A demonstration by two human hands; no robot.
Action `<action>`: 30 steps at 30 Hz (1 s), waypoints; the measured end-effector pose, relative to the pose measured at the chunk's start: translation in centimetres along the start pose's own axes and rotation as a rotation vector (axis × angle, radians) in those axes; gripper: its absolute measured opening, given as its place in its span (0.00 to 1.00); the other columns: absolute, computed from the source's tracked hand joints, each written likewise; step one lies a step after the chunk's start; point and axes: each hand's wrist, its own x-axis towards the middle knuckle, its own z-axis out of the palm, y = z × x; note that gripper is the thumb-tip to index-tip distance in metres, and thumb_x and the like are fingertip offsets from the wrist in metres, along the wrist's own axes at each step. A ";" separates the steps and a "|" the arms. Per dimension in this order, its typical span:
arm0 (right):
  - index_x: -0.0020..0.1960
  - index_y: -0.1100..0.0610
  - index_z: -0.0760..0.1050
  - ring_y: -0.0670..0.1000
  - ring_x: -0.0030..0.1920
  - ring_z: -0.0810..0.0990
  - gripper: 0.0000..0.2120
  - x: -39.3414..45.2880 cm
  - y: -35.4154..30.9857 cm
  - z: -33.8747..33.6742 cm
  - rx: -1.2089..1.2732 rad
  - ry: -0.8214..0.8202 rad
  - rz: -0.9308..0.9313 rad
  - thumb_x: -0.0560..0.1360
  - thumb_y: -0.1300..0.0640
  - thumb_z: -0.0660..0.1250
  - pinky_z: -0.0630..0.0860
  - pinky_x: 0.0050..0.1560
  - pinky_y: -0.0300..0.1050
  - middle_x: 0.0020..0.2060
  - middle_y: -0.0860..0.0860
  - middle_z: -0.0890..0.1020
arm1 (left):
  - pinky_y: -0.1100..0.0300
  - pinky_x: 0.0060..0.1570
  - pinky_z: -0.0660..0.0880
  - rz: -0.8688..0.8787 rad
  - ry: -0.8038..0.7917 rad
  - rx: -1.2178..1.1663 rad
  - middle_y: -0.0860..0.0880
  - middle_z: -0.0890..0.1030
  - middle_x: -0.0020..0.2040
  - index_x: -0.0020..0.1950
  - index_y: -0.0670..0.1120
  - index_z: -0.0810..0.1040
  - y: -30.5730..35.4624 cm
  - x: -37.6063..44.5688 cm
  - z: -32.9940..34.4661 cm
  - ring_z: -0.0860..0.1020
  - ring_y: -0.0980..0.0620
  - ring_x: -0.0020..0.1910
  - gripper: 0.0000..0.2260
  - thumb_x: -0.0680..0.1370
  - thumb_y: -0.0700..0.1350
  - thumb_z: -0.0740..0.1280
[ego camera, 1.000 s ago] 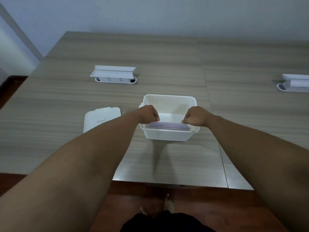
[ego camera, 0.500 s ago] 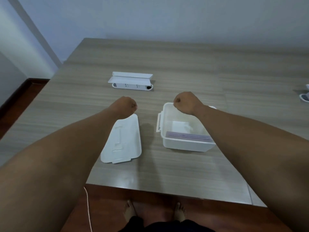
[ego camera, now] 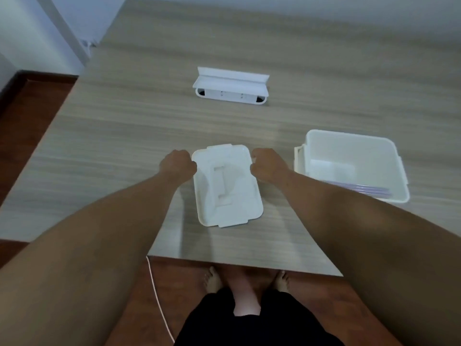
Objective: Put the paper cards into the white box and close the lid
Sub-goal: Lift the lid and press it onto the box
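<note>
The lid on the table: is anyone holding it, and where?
Yes: both hands take the lid by its long edges near the far end, left hand, right hand.

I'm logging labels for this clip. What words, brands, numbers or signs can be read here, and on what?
None can be read.
lid: only raised moulded shapes, no legible text.
white box: plain.
paper cards: only edges show.
power strip: marks too blurred to read.

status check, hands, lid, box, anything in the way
Left hand and right hand at the lid's two sides, grip unclear. Lid flat on table; cards in open white box. Nothing between lid and box.
</note>
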 end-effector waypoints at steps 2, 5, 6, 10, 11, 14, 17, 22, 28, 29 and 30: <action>0.57 0.63 0.75 0.59 0.57 0.79 0.15 0.0 -0.2 2.1 -0.050 -0.042 0.103 0.72 0.62 0.62 0.72 0.46 0.44 0.56 0.58 0.80 | 0.57 0.42 0.71 -0.047 -0.014 0.007 0.44 0.78 0.38 0.45 0.41 0.80 -1.2 -0.2 1.9 0.76 0.44 0.40 0.12 0.75 0.47 0.61; 0.60 0.62 0.72 0.60 0.57 0.79 0.18 0.0 -0.1 5.1 -0.007 -0.071 0.298 0.71 0.61 0.62 0.75 0.48 0.47 0.57 0.58 0.78 | 0.56 0.44 0.70 -0.067 -0.072 0.047 0.45 0.79 0.41 0.49 0.42 0.81 -2.7 -0.7 5.1 0.81 0.41 0.48 0.16 0.77 0.51 0.58; 0.61 0.62 0.71 0.60 0.57 0.79 0.19 0.2 0.0 6.0 0.032 -0.070 0.351 0.71 0.61 0.62 0.76 0.50 0.48 0.57 0.58 0.78 | 0.56 0.45 0.70 -0.066 -0.084 0.032 0.43 0.81 0.45 0.51 0.42 0.81 -3.0 -0.8 5.9 0.81 0.41 0.51 0.17 0.77 0.51 0.58; 0.58 0.66 0.73 0.60 0.54 0.81 0.16 0.9 0.3 8.2 0.189 -0.064 0.496 0.71 0.63 0.61 0.75 0.45 0.45 0.54 0.58 0.80 | 0.55 0.44 0.69 -0.022 -0.084 -0.046 0.42 0.82 0.52 0.51 0.43 0.79 -3.1 -0.9 8.0 0.80 0.39 0.52 0.13 0.78 0.44 0.56; 0.56 0.66 0.74 0.59 0.53 0.81 0.14 1.1 0.3 8.3 0.204 -0.075 0.508 0.71 0.63 0.61 0.74 0.43 0.45 0.53 0.58 0.81 | 0.54 0.44 0.69 -0.019 -0.074 -0.062 0.41 0.82 0.52 0.52 0.43 0.79 -3.1 -0.9 8.2 0.80 0.39 0.53 0.13 0.78 0.43 0.56; 0.38 0.62 0.71 0.58 0.43 0.78 0.06 1.1 0.3 7.2 0.233 -0.090 0.512 0.73 0.64 0.60 0.73 0.42 0.44 0.41 0.57 0.78 | 0.55 0.42 0.70 -0.022 -0.032 -0.140 0.41 0.82 0.50 0.47 0.43 0.76 -3.3 -0.3 7.5 0.79 0.40 0.47 0.11 0.79 0.44 0.55; 0.33 0.60 0.68 0.60 0.41 0.79 0.10 1.7 0.0 4.5 0.318 -0.040 0.482 0.72 0.66 0.60 0.77 0.40 0.47 0.39 0.58 0.78 | 0.55 0.41 0.70 0.009 0.033 -0.166 0.39 0.82 0.49 0.46 0.42 0.74 -2.2 1.0 4.8 0.77 0.40 0.43 0.11 0.79 0.44 0.55; 0.35 0.62 0.71 0.58 0.32 0.79 0.07 2.6 -1.0 -3.7 0.497 0.073 0.435 0.71 0.68 0.59 0.79 0.32 0.48 0.33 0.57 0.77 | 0.55 0.41 0.68 0.100 0.198 -0.252 0.37 0.81 0.49 0.48 0.39 0.76 2.7 3.0 -3.2 0.79 0.37 0.49 0.12 0.79 0.45 0.56; 0.40 0.62 0.72 0.59 0.41 0.77 0.01 2.1 -0.1 -15.4 0.630 0.359 0.413 0.71 0.66 0.62 0.75 0.40 0.47 0.38 0.56 0.76 | 0.48 0.55 0.73 0.296 0.464 -0.130 0.39 0.78 0.57 0.59 0.40 0.76 9.7 1.6 -9.9 0.77 0.39 0.58 0.16 0.80 0.48 0.56; 0.44 0.63 0.72 0.58 0.42 0.77 0.02 1.9 0.5 -17.0 0.662 0.394 0.424 0.71 0.65 0.62 0.74 0.42 0.46 0.41 0.57 0.77 | 0.47 0.58 0.72 0.360 0.502 -0.077 0.39 0.76 0.60 0.63 0.40 0.74 11.2 0.8 -10.4 0.75 0.39 0.60 0.18 0.81 0.50 0.56; 0.47 0.62 0.73 0.58 0.42 0.76 0.04 1.6 1.0 -18.4 0.695 0.420 0.440 0.72 0.65 0.63 0.73 0.42 0.45 0.44 0.57 0.76 | 0.47 0.59 0.72 0.441 0.515 -0.060 0.39 0.76 0.61 0.65 0.40 0.73 12.6 0.0 -10.8 0.74 0.39 0.61 0.21 0.80 0.53 0.56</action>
